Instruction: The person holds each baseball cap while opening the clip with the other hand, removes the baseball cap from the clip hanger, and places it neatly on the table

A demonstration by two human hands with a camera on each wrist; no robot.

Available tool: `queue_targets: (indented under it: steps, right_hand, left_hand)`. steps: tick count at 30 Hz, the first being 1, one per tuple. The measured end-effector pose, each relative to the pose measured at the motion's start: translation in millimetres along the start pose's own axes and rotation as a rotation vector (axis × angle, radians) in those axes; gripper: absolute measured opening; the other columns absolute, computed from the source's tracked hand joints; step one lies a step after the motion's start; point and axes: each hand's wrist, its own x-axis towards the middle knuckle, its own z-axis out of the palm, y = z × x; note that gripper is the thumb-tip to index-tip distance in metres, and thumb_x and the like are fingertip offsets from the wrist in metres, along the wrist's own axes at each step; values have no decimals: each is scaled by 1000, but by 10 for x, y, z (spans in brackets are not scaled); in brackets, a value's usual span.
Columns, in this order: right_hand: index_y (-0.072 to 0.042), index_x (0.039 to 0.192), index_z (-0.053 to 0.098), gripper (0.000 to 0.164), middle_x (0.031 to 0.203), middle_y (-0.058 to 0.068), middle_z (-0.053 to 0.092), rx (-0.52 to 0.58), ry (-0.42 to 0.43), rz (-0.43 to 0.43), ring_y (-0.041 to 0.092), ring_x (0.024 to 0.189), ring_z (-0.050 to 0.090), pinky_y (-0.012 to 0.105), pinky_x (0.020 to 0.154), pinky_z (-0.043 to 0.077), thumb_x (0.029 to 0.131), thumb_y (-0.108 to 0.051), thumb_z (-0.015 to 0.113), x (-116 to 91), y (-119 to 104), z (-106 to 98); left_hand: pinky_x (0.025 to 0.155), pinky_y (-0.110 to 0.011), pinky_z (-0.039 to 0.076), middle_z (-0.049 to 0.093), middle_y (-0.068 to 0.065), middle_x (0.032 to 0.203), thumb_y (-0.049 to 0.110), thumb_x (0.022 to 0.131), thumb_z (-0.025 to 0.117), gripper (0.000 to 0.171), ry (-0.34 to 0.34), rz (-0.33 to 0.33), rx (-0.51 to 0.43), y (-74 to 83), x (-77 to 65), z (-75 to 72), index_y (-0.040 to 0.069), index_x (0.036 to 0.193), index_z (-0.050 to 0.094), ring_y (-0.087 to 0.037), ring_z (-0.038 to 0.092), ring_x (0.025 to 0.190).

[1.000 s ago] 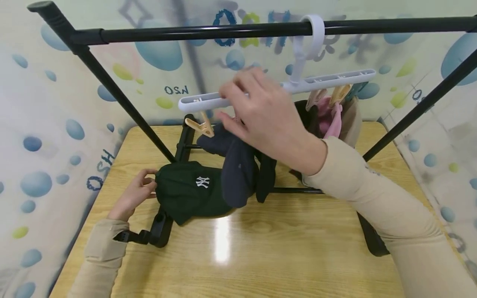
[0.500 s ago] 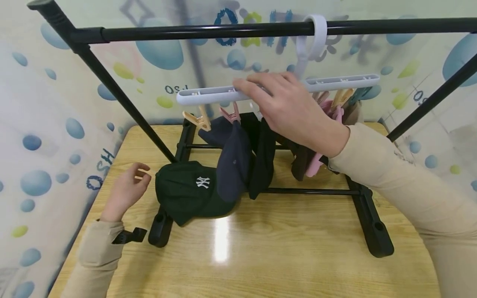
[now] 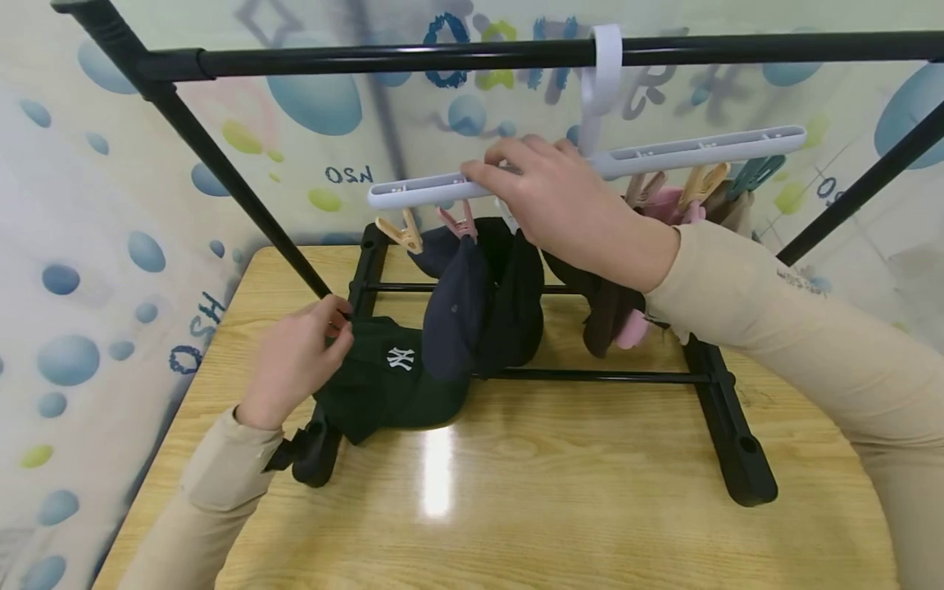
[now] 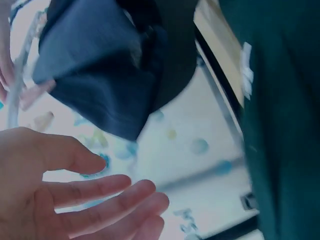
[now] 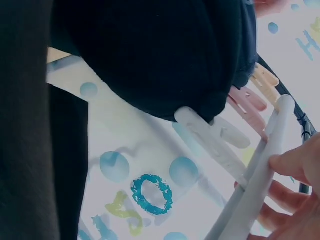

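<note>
My right hand [image 3: 564, 201] grips the left arm of a white clip hanger [image 3: 708, 152], which hooks over a black rail. In the right wrist view thumb and fingers lie either side of the hanger bar [image 5: 262, 175]. A navy cap [image 3: 453, 315] hangs beneath, held by a pink clothespin [image 3: 459, 221] and a white clothespin [image 5: 212, 142]. The outermost yellow clothespin [image 3: 401, 232] holds nothing. A dark green baseball cap [image 3: 383, 397] with a white logo lies on the rack's left foot. My left hand [image 3: 295, 360] hovers at its edge, fingers loosely bent with nothing between them.
The black rack rail [image 3: 406, 59] spans the top, with slanted posts at both sides. A dark brown item [image 3: 608, 315] and something pink [image 3: 633, 329] hang right of the navy cap. Below is a wooden table [image 3: 560, 483]; a bubble-patterned wall stands behind.
My left hand drew back from the green cap, then moved up and right to its edge. My right hand shifted right along the hanger, whose right end swung right and up.
</note>
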Motion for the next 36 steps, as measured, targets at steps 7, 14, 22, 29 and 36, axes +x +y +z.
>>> queue_targets:
  steps: [7,14,22,29,36]
  right_hand:
    - [-4,130,58,33,117,19,59,-5,-56,89,38,99,59,51,70,50,98,-5,54,85,6,-9]
    - [-4,132,57,33,117,20,58,-31,-93,133,38,101,59,51,74,50,100,-8,51,118,5,-5]
    - [-3,130,58,32,116,21,59,-43,-90,130,38,102,59,51,76,50,99,-9,53,117,20,7]
    - [-4,132,58,33,116,20,59,-39,-88,121,38,102,59,50,74,50,100,-10,51,115,23,19]
    - [-3,134,55,36,117,21,58,-91,-102,119,39,103,58,52,77,50,99,-6,50,113,50,22]
  left_hand:
    - [65,-42,51,67,-12,91,6,91,61,14,-5,108,-76,237,188,25,1,103,61,-27,66,81]
    - [76,-46,51,64,-15,109,19,94,63,29,-23,152,-158,333,377,83,2,117,58,-30,64,95]
    - [84,-45,50,60,-20,122,21,91,69,50,4,189,-266,490,596,233,-4,130,50,-31,63,101]
    - [73,-39,50,64,-14,97,11,88,68,30,-16,197,-382,553,687,366,-3,112,55,-24,62,81]
    - [49,-32,30,44,-5,63,-1,85,59,15,-38,178,-390,638,674,261,3,95,49,-20,41,50]
